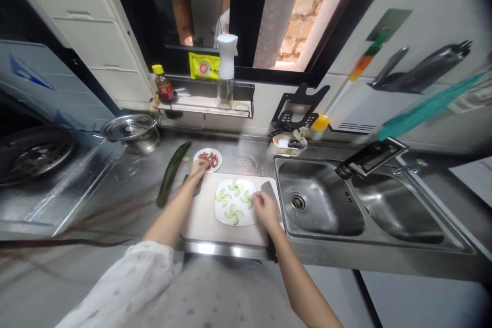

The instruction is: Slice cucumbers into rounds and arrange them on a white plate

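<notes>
A white cutting board (203,220) lies on the steel counter beside the sink. On it sits a white plate (235,202) with several pale green cucumber slices. My right hand (264,209) rests at the plate's right edge, fingers curled; whether it holds a slice is unclear. A cleaver (269,190) lies just beyond it on the board. My left hand (199,168) reaches to a small white dish of red chopped pieces (208,158), fingers bent at its near rim. A long dark green cucumber (172,171) lies left of the board.
A double steel sink (346,205) with a tap (371,158) fills the right. A lidded steel pot (131,130) and a stove (31,154) stand at the left. A shelf (203,105) holds a sauce bottle and spray bottle. A small tray (287,144) sits behind the sink.
</notes>
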Demonstrator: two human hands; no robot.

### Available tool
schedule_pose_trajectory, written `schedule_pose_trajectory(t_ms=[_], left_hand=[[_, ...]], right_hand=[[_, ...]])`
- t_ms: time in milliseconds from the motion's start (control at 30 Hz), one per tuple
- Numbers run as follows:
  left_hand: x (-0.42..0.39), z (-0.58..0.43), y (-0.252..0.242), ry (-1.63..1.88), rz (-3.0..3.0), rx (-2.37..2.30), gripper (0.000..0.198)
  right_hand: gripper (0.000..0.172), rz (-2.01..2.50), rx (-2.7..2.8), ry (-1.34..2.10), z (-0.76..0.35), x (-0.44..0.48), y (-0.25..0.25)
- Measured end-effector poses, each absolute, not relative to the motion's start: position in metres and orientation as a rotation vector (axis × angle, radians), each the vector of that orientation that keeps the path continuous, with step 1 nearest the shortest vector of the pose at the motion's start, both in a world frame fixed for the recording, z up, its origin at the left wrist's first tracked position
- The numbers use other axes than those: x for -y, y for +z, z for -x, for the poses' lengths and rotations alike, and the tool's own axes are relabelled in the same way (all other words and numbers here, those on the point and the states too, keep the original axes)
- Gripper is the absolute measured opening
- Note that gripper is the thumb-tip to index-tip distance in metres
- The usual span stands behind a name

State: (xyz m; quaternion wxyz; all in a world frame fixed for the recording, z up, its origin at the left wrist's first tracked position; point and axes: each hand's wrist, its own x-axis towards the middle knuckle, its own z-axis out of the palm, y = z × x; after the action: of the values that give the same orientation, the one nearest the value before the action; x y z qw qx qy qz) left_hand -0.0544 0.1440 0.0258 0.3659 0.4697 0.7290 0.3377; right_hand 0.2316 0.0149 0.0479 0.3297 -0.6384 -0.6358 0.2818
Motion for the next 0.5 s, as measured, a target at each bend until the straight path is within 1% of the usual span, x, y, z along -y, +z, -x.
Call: schedule_pose_trajectory(t_ms=[100, 200, 400, 500], left_hand=[[-0.138, 0.052, 0.027, 0.940, -1.124, -1.790, 0.032], [-0.131, 0.047, 0.031, 1.032, -0.923, -1.604, 0.035], [-0.113, 0.027, 0.046, 1.112, -0.545, -1.250, 0.023], [-0.100, 0.010, 0.055, 1.118, -0.511, -1.145, 0.025]], right_hand=[[0.026, 1.666, 1.665, 0.739, -0.228, -0.016, 0.050], [0.025, 1.647, 1.670, 0.750, -0.224, -0.017, 0.052], [0.023, 1.585, 1.660, 0.756, -0.214, -0.023, 0.060], [0.021, 1.538, 1.635, 0.780, -0.204, -0.028, 0.069]])
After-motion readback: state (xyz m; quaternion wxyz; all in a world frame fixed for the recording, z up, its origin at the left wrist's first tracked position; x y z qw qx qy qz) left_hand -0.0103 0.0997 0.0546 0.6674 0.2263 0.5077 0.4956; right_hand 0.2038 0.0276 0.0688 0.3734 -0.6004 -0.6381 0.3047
